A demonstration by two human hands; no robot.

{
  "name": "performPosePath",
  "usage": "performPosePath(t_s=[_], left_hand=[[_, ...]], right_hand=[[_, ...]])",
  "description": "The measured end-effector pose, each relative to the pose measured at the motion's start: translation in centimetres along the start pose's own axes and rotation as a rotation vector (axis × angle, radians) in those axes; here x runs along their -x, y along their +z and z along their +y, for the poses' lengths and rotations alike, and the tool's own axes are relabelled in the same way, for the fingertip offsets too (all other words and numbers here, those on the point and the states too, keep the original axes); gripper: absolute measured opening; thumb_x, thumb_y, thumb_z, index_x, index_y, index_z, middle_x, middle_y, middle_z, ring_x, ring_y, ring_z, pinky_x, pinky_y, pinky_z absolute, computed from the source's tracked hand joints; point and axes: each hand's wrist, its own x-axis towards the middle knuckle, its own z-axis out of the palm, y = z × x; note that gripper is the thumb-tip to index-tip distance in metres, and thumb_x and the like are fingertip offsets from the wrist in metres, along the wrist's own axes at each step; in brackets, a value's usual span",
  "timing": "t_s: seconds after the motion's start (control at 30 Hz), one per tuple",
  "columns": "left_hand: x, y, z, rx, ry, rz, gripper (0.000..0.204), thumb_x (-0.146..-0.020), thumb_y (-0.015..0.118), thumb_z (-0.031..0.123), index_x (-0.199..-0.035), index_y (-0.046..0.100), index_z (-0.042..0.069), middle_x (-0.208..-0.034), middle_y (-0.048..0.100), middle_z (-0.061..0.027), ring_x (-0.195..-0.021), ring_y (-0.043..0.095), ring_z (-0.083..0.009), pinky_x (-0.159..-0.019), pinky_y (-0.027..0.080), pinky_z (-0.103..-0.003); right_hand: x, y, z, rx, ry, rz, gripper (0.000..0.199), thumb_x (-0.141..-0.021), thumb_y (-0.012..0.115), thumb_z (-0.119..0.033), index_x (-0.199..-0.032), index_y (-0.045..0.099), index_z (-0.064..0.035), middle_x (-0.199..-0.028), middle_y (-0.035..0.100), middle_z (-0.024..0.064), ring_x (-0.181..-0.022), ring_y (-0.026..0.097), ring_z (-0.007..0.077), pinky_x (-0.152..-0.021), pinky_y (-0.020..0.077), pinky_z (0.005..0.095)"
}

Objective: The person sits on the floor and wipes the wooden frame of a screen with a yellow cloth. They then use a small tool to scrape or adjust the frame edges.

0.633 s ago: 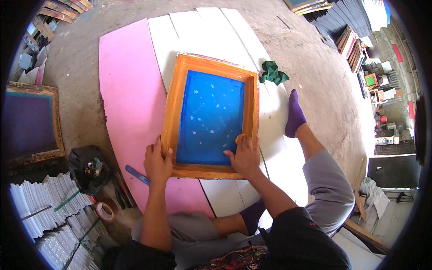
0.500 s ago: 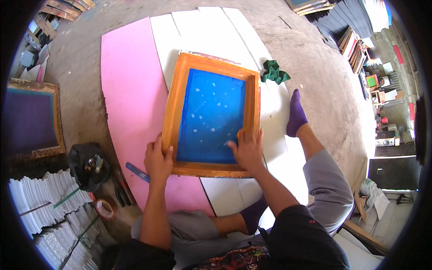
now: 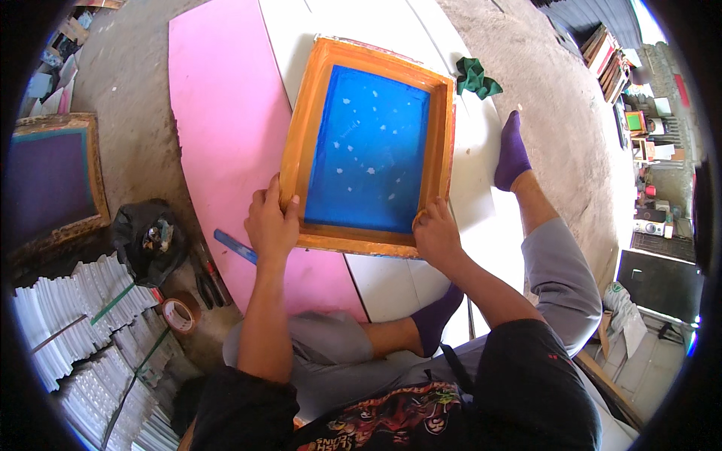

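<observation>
An orange wooden screen frame [image 3: 441,120] with a blue mesh dotted with white specks lies flat on white sheets [image 3: 391,282] on the floor. My left hand [image 3: 271,222] grips the frame's near left corner, thumb over the rail. My right hand [image 3: 436,237] grips its near right corner, fingers curled over the inner edge. I sit on the floor with legs bent, in purple socks, one foot [image 3: 513,150] to the right of the frame.
A pink board [image 3: 218,128] lies left of the frame, a blue strip [image 3: 235,246] at its near edge. A green cloth [image 3: 475,77] sits beyond the frame. At left are another framed screen [image 3: 47,180], a black bag [image 3: 147,239], a tape roll [image 3: 179,315] and stacks of white sheets [image 3: 90,331].
My right hand slid from the frame's near rail to its near right corner. The view has drawn closer to the frame. My left hand stays at the left corner.
</observation>
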Motion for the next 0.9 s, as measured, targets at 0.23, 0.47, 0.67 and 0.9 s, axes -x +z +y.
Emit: performPosePath(t_s=[0.23,0.47,0.67,0.9], left_hand=[[-0.5,-0.2,-0.7,0.129,0.017,-0.039,0.052,-0.099,0.068,0.032,-0.148,0.06,0.017,-0.112,0.065,-0.0156,-0.103,0.067,-0.0345,-0.085,0.052,-0.051],[-0.4,0.5,-2.2,0.239,0.097,0.024,0.038,-0.109,0.05,0.026,-0.14,0.067,0.012,-0.114,0.066,-0.014,-0.101,0.067,-0.0334,-0.09,0.049,-0.047],[-0.4,0.3,-1.9,0.213,0.026,0.003,0.035,-0.109,0.049,0.024,-0.134,0.07,0.01,-0.112,0.067,-0.0139,-0.105,0.065,-0.034,-0.092,0.046,-0.048],[-0.3,0.2,-1.8,0.249,0.049,0.052,0.034,-0.109,0.049,0.024,-0.131,0.071,0.01,-0.111,0.066,-0.0149,-0.104,0.065,-0.0345,-0.09,0.046,-0.048]], right_hand=[[-0.6,-2.8,3.8,-0.151,-0.253,-0.106,0.019,-0.089,0.065,-0.024,-0.088,0.084,-0.0236,-0.091,0.077,0.0049,-0.115,0.062,0.0263,-0.111,0.0394,0.0471],[-1.4,2.7,2.0,-0.24,-0.173,-0.36,0.013,-0.081,0.071,-0.017,-0.086,0.082,-0.0129,-0.087,0.077,0.0146,-0.096,0.076,0.034,-0.085,0.0597,0.0475],[-2.7,2.4,1.4,-0.439,-0.107,-0.345,0.014,-0.081,0.071,-0.017,-0.086,0.08,-0.0073,-0.086,0.076,0.0215,-0.087,0.076,0.0414,-0.08,0.0607,0.0526],[-7.0,0.1,-3.1,-0.787,-0.068,-0.157,0.016,-0.082,0.067,-0.014,-0.087,0.078,-0.0037,-0.086,0.074,0.0243,-0.086,0.074,0.0447,-0.083,0.059,0.0556]])
